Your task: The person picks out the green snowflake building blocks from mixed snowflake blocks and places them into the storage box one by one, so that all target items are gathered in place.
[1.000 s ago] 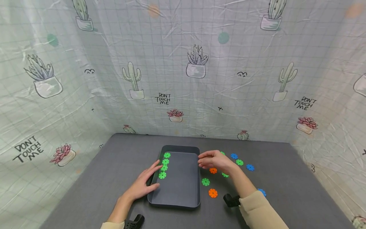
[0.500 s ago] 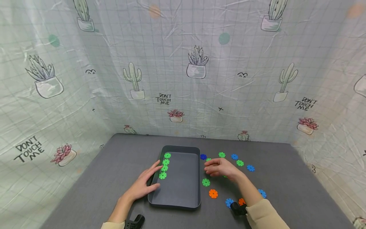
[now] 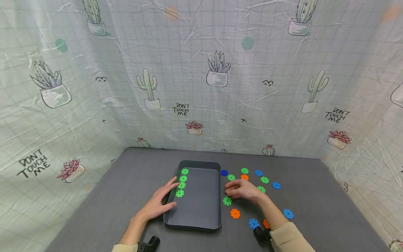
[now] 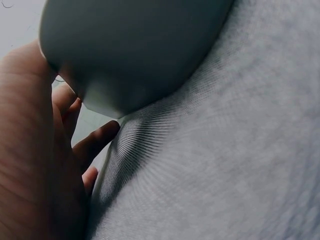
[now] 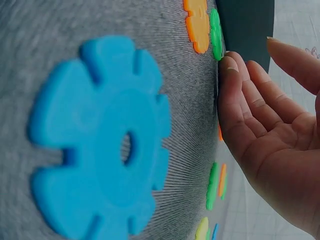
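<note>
A dark grey tray [image 3: 199,206] lies on the table, with several green notched plastic discs [image 3: 181,185] in a column along its left side. My left hand [image 3: 157,203] rests on the tray's left rim, fingers and thumb spread and reaching over it. In the left wrist view, the tray's dark wall [image 4: 130,50] stands beside that hand. To the right of the tray, my right hand [image 3: 244,190] is low over the loose discs, fingers slightly bent, nothing visible in its grasp. Near its fingertips lies a green disc [image 5: 216,35], beside an orange disc [image 5: 196,25].
Loose discs scatter right of the tray: a dark blue disc [image 3: 224,173], an orange disc [image 3: 235,213], a blue disc [image 3: 288,214] and several others. Another blue disc [image 5: 100,145] looms large in the right wrist view. A cactus-printed curtain [image 3: 201,87] surrounds the grey table [image 3: 151,157].
My right hand has drawn back from the tray's right rim, toward me and slightly right, down to the discs. Dark blue, green and orange discs have come into sight. The left hand stays put.
</note>
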Demonstrator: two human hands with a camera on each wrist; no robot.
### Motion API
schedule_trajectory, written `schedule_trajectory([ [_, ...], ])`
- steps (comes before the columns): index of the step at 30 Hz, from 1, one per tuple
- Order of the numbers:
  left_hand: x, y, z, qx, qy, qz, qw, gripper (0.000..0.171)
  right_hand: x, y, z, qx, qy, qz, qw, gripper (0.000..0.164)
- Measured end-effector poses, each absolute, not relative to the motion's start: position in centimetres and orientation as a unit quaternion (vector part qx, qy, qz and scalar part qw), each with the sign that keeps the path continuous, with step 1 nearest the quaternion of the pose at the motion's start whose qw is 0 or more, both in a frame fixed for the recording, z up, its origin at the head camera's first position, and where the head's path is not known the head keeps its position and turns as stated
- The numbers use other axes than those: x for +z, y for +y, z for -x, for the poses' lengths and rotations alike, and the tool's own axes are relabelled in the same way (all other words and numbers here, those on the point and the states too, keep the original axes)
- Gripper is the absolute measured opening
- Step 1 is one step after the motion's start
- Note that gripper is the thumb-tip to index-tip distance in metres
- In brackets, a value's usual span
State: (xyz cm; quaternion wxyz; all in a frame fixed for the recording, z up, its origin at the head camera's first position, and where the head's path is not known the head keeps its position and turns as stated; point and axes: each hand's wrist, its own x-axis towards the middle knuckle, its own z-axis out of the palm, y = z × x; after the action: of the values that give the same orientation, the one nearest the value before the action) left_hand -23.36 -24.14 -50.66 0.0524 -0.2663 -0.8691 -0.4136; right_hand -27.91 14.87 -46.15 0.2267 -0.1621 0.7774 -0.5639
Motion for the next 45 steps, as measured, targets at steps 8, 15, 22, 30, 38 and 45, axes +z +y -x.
schedule_trajectory([
  [8,-50.7,-24.1,23.3,-0.413,-0.871,0.262,0.045,0.067,-46.3,14.7,27.4,-0.539,0.793,0.185,0.217,0.042],
  [15,-50.7,-24.1,23.4,-0.413,-0.870,0.264,0.048,0.066,-46.5,14.5,27.1,-0.539,0.794,0.195,0.201,0.042],
  [22,-50.6,-24.1,23.4,-0.412,-0.870,0.266,0.049,0.066,-46.6,14.3,27.1,-0.527,0.802,0.207,0.191,0.045],
  [30,-50.4,-24.1,23.3,-0.414,-0.870,0.264,0.048,0.066,-46.7,13.9,27.1,-0.491,0.825,0.225,0.166,0.048],
  [38,-50.5,-24.0,23.3,-0.417,-0.868,0.266,0.049,0.066,-47.0,13.7,27.0,-0.459,0.845,0.236,0.142,0.043],
  [45,-50.8,-24.1,23.5,-0.414,-0.867,0.271,0.055,0.064,-47.2,13.4,27.0,-0.445,0.855,0.236,0.124,0.038],
])
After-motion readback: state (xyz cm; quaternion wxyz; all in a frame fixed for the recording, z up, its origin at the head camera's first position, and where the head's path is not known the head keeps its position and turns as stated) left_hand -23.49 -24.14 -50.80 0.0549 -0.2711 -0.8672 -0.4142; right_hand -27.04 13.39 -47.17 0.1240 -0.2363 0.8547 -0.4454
